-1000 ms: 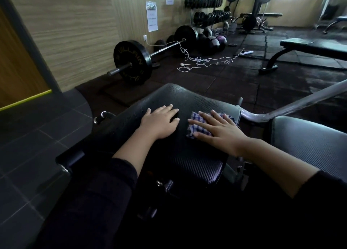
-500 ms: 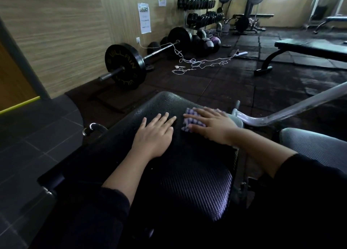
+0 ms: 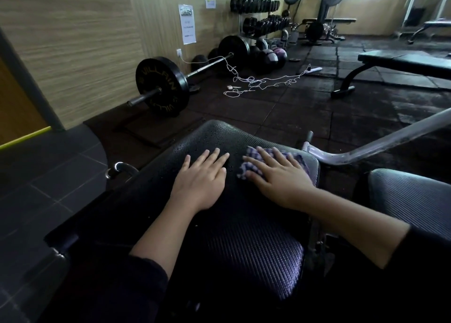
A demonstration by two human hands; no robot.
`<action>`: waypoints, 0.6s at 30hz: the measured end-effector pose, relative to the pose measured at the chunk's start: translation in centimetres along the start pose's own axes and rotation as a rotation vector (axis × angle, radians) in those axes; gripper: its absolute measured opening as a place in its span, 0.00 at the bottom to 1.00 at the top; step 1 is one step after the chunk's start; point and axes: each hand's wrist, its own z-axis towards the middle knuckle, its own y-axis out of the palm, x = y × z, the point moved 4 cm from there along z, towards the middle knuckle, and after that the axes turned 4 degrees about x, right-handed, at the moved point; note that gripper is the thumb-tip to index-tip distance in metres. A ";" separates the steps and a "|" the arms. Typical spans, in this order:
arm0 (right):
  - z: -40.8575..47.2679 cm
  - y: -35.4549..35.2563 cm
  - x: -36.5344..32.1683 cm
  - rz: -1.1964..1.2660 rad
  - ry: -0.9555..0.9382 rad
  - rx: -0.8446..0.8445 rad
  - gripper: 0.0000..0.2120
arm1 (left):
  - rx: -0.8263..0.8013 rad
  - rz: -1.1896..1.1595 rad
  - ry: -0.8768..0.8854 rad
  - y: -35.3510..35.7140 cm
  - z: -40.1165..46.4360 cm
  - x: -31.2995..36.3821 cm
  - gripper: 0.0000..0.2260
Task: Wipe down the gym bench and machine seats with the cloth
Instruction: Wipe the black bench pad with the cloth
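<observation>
Far left of frame: grey floor tiles [image 3: 48, 188], a wood-grain wall [image 3: 73, 42] above them. Nothing to act on there.

Left of centre: my left hand [image 3: 201, 182] lies flat on the black textured seat pad [image 3: 244, 249], fingers straight and slightly spread, holding nothing. Judged role: bracing the pad while the other hand wipes.

Just right of it, near but not touching: my right hand [image 3: 278, 178] lies palm down on the checked cloth [image 3: 249, 166], fingers extended, pressing it against the pad rather than gripping it. The cloth sits at the far right part of the pad; its purple-and-white edges show beyond my fingertips and along the right side of the hand.

Droplets [image 3: 195, 139] are visible on the far left part of the pad, ahead of my left hand. Judgement: that area is still unwiped. To do this step well: keep the palm flat and pressure even, sweep in overlapping passes across the droplets, lift the left hand when the cloth reaches it, finish at the pad edges.

Right of frame: a metal frame tube [image 3: 366, 149], and a second grey pad [image 3: 415, 200] at lower right, apparently not yet done. A flat bench [image 3: 402, 61] stands at upper right, well apart.

Writing: the barbell plate [image 3: 162, 86] at upper left reads "VILLAIN". Two wall notices [image 3: 187, 24]; text too small to read.
</observation>
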 end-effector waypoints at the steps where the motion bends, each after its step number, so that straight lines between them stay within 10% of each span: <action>1: 1.4 0.0 0.1 0.000 -0.011 -0.004 0.24 | -0.002 -0.004 -0.001 0.0 0.0 0.0 0.22; 8: 3.4 -1.1 8.3 0.194 0.311 -0.033 0.25 | 0.000 -0.042 -0.008 -0.1 -0.3 0.0 0.22; 18: 2.4 0.4 0.0 -0.003 0.041 0.015 0.25 | 0.003 -0.051 -0.007 0.1 0.1 -0.2 0.22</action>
